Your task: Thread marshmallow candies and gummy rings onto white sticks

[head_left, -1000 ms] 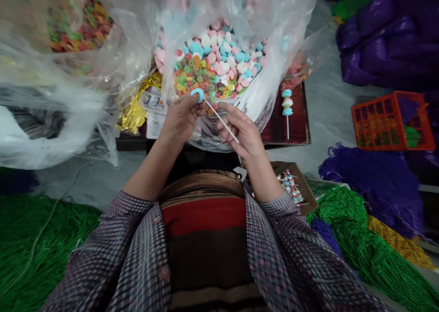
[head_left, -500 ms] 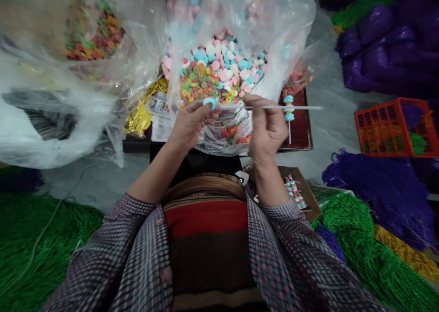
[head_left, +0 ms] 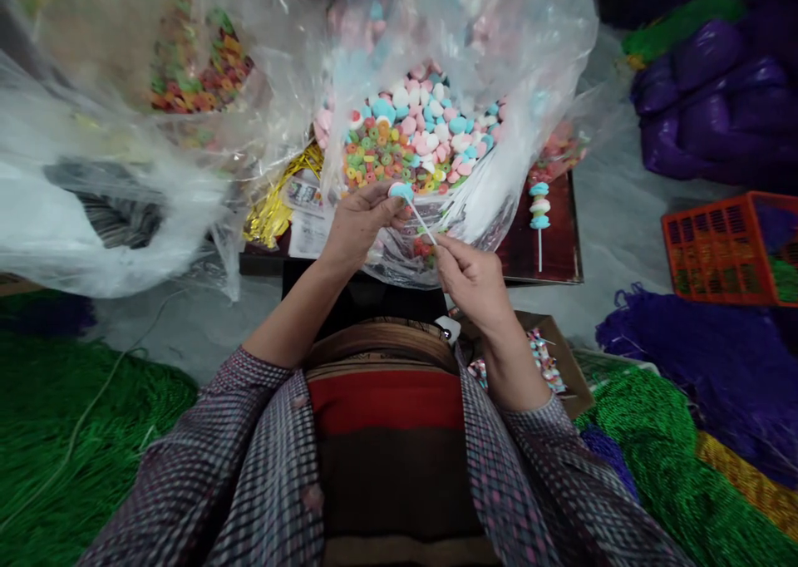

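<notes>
Between the thumb and fingers of my left hand (head_left: 362,219) is a blue and white marshmallow (head_left: 401,191). My right hand (head_left: 472,280) pinches the lower end of a thin white stick (head_left: 424,224), whose upper end meets the marshmallow; whether it has gone in I cannot tell. Just beyond my hands, an open plastic bag holds pink, white and blue marshmallows (head_left: 430,118) beside ring-shaped gummy candies (head_left: 377,153). A bundle of white sticks (head_left: 477,197) lies at the bag's right side. To the right, a candy skewer (head_left: 539,209) with several pieces rests on the dark red table (head_left: 564,243).
Gold twist ties (head_left: 271,214) and printed paper lie left of my hands, near a large clear plastic bag (head_left: 274,76). A cardboard box (head_left: 573,367) with wrapped candies stands below my right forearm. An orange crate (head_left: 711,247) and green strands (head_left: 636,417) are on the right.
My right hand has come down and left, turning the stick from level to slanted, with its tip now at the marshmallow. My left hand still holds the marshmallow. The view has shifted slightly.
</notes>
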`<action>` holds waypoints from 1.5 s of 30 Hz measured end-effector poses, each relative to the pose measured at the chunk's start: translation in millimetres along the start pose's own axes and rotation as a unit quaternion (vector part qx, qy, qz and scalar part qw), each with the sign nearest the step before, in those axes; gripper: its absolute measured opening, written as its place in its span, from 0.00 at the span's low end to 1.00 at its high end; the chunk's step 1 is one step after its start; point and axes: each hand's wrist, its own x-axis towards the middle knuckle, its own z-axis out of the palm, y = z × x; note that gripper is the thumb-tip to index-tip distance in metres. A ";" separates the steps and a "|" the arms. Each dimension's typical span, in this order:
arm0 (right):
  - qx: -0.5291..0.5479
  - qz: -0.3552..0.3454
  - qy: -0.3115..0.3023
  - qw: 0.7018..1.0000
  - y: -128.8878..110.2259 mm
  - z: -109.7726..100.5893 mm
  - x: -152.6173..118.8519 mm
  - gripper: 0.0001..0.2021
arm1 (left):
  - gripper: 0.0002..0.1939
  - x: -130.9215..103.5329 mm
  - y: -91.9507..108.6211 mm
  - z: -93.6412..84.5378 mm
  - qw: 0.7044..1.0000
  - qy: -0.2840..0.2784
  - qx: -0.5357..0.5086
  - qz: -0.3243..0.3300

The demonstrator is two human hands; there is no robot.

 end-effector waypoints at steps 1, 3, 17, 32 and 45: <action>-0.012 -0.005 -0.002 1.000 -0.7 -0.8 0.8 0.19 | 0.16 0.2 -1.3 -0.1 1.000 -0.002 0.009 0.001; -0.043 -0.015 -0.005 0.999 -2.2 -3.1 2.3 0.19 | 0.16 0.8 -4.4 -0.5 0.999 -0.003 0.033 0.003; -0.023 0.042 -0.001 0.999 -5.6 -7.1 -2.2 0.22 | 0.09 -13.4 5.5 4.9 0.969 -0.001 0.231 0.090; 0.212 0.165 0.028 0.963 33.5 2.0 17.5 0.27 | 0.17 -18.9 -4.3 11.3 0.950 -0.131 0.251 0.132; -0.214 0.034 0.006 0.976 67.1 41.0 97.4 0.08 | 0.13 20.1 -23.5 -13.3 0.868 -0.067 0.469 0.149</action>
